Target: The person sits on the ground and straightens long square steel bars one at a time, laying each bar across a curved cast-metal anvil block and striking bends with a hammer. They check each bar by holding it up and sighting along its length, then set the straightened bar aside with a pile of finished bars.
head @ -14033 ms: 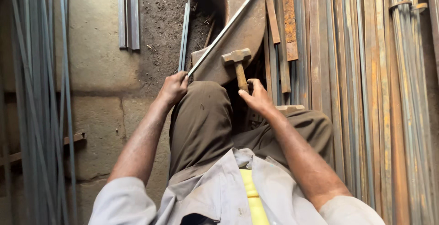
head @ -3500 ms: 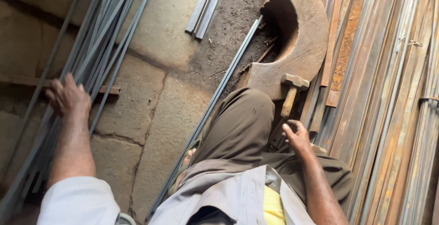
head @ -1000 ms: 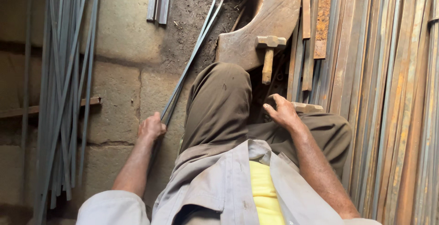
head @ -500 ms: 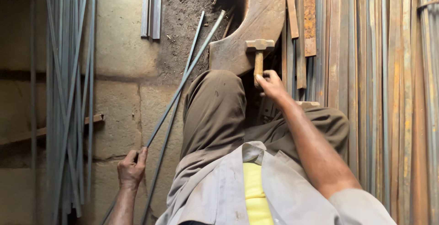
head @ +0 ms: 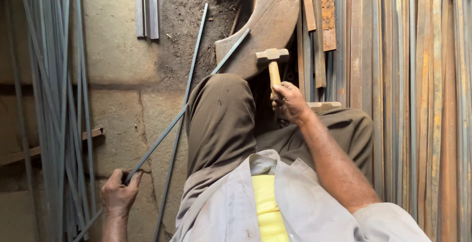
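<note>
Lying across the concrete floor (head: 118,50), a long steel rod (head: 162,139) slants up onto the curved rusty plate (head: 270,21); the left hand (head: 118,195) has its fingers closed around the rod's lower end, the right hand (head: 290,102) wraps the hammer (head: 273,62) handle, its head resting on the plate

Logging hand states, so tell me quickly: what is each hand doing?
Left hand: closed on a long thin grey metal rod.
Right hand: closed on a wooden-handled hammer.
</note>
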Available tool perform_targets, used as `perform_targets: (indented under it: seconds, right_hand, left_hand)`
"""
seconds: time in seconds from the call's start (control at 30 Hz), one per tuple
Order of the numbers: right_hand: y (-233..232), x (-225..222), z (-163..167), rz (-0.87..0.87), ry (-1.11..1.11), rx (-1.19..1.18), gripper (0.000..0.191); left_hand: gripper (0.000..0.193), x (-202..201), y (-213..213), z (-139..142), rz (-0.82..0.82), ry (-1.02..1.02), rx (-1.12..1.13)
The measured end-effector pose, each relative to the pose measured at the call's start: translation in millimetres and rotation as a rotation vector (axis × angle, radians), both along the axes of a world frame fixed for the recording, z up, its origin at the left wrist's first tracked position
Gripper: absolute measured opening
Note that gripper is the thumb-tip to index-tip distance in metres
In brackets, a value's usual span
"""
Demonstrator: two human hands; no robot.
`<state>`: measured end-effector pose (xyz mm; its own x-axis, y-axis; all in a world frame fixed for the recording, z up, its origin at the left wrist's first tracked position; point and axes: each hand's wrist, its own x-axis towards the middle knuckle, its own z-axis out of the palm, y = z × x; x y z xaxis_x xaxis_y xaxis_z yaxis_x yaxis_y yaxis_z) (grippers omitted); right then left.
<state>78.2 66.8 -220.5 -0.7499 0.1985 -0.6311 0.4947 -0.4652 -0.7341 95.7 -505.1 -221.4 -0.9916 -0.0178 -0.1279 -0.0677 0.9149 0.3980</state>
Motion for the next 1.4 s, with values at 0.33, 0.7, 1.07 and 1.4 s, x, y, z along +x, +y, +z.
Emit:
perform_targets:
  seconds: [0.33,0.7,1.07,1.4]
  right_hand:
    - [-16.6,-13.6,-17.8,-0.059,0.035,-0.123,0.034]
    - [-6.1,-3.9,-21.7,-0.113,-0.068,-0.067,0.029]
    - [-4.2,-21.0,4.7,-0.143,-0.035,-0.21,0.032]
    - [-14.9,-59.9,52.1,-0.084,0.017,0.043,0.033]
  left_hand:
    - [0.032,-17.2,13.4,-0.8,-0.137,0.012,-0.063]
    - [0.059,-53.3,27.5,-12.6,-0.058,-0.102,-0.133]
    - [0.058,-95.8,15.9,-14.7,-0.043,-0.238,-0.083]
    - [0.065,-144.7,-0.2,-16.0,-0.086,-0.312,-0.236]
